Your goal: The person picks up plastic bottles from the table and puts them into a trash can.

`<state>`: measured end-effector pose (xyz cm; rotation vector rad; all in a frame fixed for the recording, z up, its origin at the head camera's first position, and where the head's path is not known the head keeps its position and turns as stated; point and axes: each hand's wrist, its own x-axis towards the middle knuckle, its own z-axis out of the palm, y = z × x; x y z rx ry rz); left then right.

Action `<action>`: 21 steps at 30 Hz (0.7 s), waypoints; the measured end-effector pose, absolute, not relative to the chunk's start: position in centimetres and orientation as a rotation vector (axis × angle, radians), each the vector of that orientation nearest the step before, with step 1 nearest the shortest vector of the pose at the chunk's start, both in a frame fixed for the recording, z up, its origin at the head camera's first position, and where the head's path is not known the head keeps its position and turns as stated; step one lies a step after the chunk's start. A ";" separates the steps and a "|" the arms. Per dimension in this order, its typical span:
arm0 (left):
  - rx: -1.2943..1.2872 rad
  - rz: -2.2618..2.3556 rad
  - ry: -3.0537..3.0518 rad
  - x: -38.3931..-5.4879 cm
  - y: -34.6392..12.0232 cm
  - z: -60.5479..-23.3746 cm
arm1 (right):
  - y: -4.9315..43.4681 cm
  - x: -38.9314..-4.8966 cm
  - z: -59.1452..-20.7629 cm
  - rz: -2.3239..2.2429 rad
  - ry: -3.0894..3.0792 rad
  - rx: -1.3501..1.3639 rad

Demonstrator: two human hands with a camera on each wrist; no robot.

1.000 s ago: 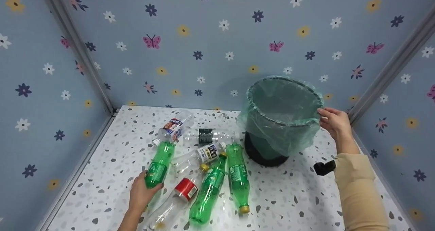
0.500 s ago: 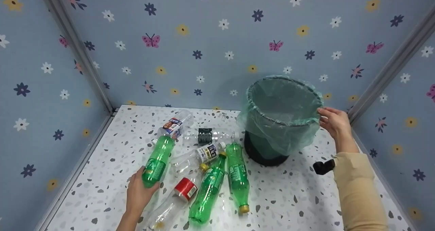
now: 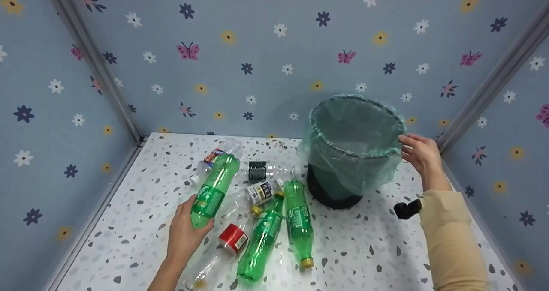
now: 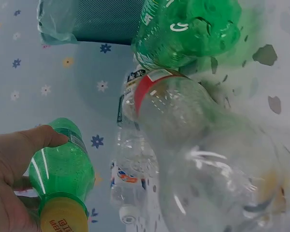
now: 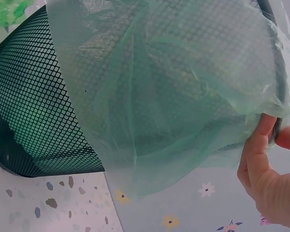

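My left hand (image 3: 188,231) grips a green plastic bottle (image 3: 215,181) round its capped end, its base pointing away over the other bottles. In the left wrist view the yellow cap (image 4: 64,215) of this green bottle shows beside my palm. My right hand (image 3: 422,154) pinches the rim of a mesh trash can (image 3: 332,192) between thumb and fingers. A thin green bag (image 3: 377,166) lines the can and hangs folded over its rim. The right wrist view shows my fingers (image 5: 262,140) on the bag-covered rim.
Two more green bottles (image 3: 261,244) lie nearest the can. A clear bottle with a red label (image 3: 233,238), one with a white label (image 3: 260,191) and one with a dark label (image 3: 258,171) lie beside them. A patterned wall (image 3: 274,59) stands behind.
My left hand has lifted the green bottle and moved it up and to the right, over the clear bottle with a blue label. My right hand stays at the rim.
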<state>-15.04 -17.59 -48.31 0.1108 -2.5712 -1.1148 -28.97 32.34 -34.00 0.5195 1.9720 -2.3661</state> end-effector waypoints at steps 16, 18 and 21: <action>-0.181 -1.106 -2.487 -16.2 -12.3 -42.3 | 32.4 -29.0 -34.2 -2.376 1.988 0.530; -0.208 -1.101 -2.497 -16.5 -11.6 -41.5 | 32.4 -29.0 -34.2 -2.376 1.988 0.525; -0.247 -1.071 -2.506 -16.9 -10.6 -40.3 | 32.2 -28.9 -34.2 -2.372 1.991 0.534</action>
